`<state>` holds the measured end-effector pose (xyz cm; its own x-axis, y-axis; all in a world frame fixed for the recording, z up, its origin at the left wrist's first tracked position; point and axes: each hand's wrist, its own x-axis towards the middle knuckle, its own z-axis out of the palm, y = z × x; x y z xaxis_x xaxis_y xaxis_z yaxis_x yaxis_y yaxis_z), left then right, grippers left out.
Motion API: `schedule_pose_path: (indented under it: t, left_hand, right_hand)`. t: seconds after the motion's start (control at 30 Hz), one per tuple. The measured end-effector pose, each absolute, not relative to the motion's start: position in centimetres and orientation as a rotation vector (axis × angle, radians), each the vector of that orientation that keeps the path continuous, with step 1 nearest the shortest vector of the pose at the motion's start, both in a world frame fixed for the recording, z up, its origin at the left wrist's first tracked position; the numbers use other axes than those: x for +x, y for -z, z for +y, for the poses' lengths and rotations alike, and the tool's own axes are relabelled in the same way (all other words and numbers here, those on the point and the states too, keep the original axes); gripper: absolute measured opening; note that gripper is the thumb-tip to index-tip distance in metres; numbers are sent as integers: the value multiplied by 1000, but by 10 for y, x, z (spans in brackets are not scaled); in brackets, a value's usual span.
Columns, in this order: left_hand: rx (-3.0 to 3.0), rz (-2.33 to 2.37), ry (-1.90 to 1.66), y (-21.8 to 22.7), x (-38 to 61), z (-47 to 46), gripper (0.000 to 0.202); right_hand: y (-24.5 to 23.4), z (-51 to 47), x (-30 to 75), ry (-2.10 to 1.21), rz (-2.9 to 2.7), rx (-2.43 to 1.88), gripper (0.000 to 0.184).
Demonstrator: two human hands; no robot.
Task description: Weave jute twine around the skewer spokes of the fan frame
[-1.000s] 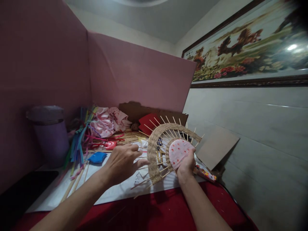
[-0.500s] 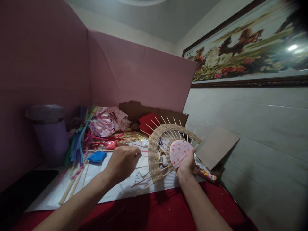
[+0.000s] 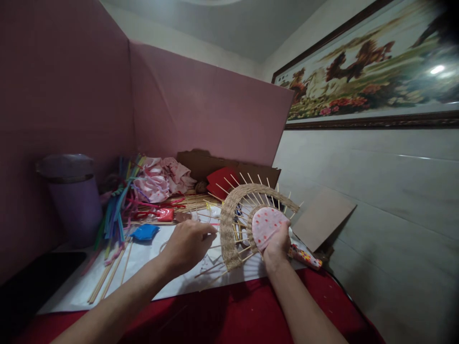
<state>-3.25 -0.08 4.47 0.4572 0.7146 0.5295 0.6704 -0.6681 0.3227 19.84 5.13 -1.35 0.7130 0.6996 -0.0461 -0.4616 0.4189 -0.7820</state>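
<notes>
My right hand point(image 3: 277, 246) grips a half-round woven fan point(image 3: 226, 220) at its centre, thumb against the pink cloth patch point(image 3: 267, 228) with red dots. Thin bamboo sticks radiate from that centre through a broad arc of twisted straw cord, and their bare ends stick out past it. My left hand point(image 3: 191, 243) is closed, thumb and finger pinched together at the fan's left edge, beside the protruding stick ends. What it pinches is too small to make out. The fan is tilted above the white sheet point(image 3: 154, 286).
On the left are a purple bin point(image 3: 75, 205), pipe cleaners point(image 3: 116, 215), loose sticks point(image 3: 107, 277) and a blue packet point(image 3: 145, 232). Behind lie crumpled pink cloth point(image 3: 154, 179), a red packet point(image 3: 165, 214) and red card point(image 3: 222, 181). A cardboard sheet point(image 3: 324, 220) leans against the right wall.
My left hand has moved slightly right and down, its fingertips now closer to the arc's left edge. My right hand and the fan have barely shifted.
</notes>
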Motion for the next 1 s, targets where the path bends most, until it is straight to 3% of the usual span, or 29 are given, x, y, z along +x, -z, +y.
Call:
schedule_pose_path:
  t: [0.37, 1.0]
  left_hand:
    - [2851, 1260, -876, -54, -34, -5, 46]
    - [2616, 1028, -963, -62, -33, -14, 40]
  right_hand:
    - [0, 44, 190, -759, -116, -928, 47]
    - [-10, 40, 187, -838, -122, -843, 47]
